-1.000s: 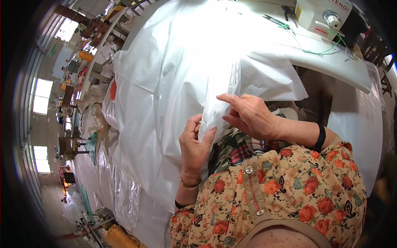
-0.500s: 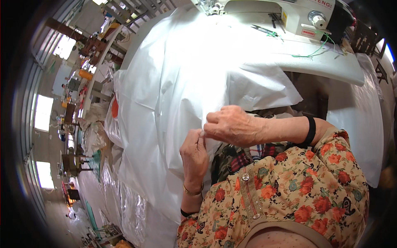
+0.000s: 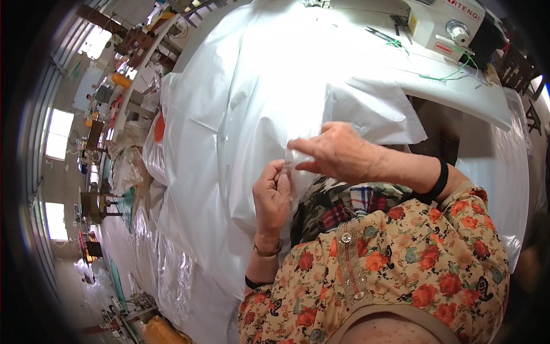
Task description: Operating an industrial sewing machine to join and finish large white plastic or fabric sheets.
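Observation:
A large white plastic-like sheet drapes from the sewing table over my lap, with folds running down it. My left hand pinches the sheet's edge between thumb and fingers. Just above it and to the right, my right hand has its forefinger stretched out and its thumb apart, close to the same edge. The strip of edge between the two hands looks narrow and partly see-through. Whether the right fingertips touch it cannot be made out. Glare whitens the sheet farther up.
At the top right stands a white sewing machine on a pale table. Thread snips and green thread lie there. More plastic sheeting hangs at the right. Crumpled clear plastic and a cluttered bench stand left.
My right hand has parted from the left, moving up and right, and its curled fingers have opened out. The left hand keeps its pinch on the edge. The view has shifted slightly.

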A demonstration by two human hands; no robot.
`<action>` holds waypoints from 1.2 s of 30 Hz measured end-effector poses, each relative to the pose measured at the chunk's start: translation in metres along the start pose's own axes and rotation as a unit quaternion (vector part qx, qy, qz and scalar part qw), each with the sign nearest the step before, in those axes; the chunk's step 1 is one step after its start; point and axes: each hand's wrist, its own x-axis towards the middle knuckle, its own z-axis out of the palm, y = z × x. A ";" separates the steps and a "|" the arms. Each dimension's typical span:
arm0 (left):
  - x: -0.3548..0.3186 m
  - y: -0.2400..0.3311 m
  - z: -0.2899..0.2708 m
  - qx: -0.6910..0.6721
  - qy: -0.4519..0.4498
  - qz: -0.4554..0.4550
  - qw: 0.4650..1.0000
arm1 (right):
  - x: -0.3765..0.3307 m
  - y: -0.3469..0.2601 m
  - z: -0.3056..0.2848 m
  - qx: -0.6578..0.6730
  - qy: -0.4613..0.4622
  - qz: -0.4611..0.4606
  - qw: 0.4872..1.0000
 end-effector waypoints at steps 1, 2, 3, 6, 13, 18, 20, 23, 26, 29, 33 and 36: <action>0.000 -0.001 0.000 -0.012 -0.004 0.005 1.000 | 0.001 0.002 -0.006 0.005 -0.015 0.028 0.999; 0.000 -0.001 -0.001 -0.004 0.000 0.003 1.000 | 0.004 0.004 -0.011 0.014 -0.060 0.060 0.996; 0.001 -0.002 0.000 -0.009 -0.004 -0.004 1.000 | 0.006 0.006 -0.017 0.024 -0.071 0.068 0.995; 0.003 -0.003 0.001 -0.011 -0.010 -0.015 1.000 | 0.017 0.009 -0.033 0.079 -0.144 0.083 0.983; 0.007 -0.001 0.006 -0.044 -0.019 -0.030 0.998 | 0.011 0.008 -0.036 0.058 -0.014 0.070 0.996; 0.014 -0.002 0.008 -0.018 -0.020 0.010 1.000 | 0.004 0.007 -0.010 -0.016 0.040 0.034 0.998; 0.017 -0.001 0.010 -0.036 -0.024 -0.013 0.999 | 0.002 0.008 -0.005 -0.021 0.042 0.040 0.998; 0.018 0.005 0.013 -0.082 -0.020 -0.038 0.996 | -0.002 0.008 0.000 -0.020 0.076 0.031 0.996; 0.020 0.009 0.014 -0.038 -0.032 -0.051 0.997 | -0.006 0.009 0.007 0.001 0.151 0.018 0.988; 0.022 0.008 0.015 -0.066 -0.030 -0.055 0.996 | -0.014 0.009 0.017 0.073 0.238 0.045 0.967; 0.026 0.001 0.019 -0.033 -0.002 0.004 0.999 | -0.021 0.011 0.028 0.165 0.302 0.078 0.936; 0.029 -0.002 0.020 -0.042 0.004 0.004 0.999 | -0.020 0.014 0.031 0.133 0.296 0.059 0.944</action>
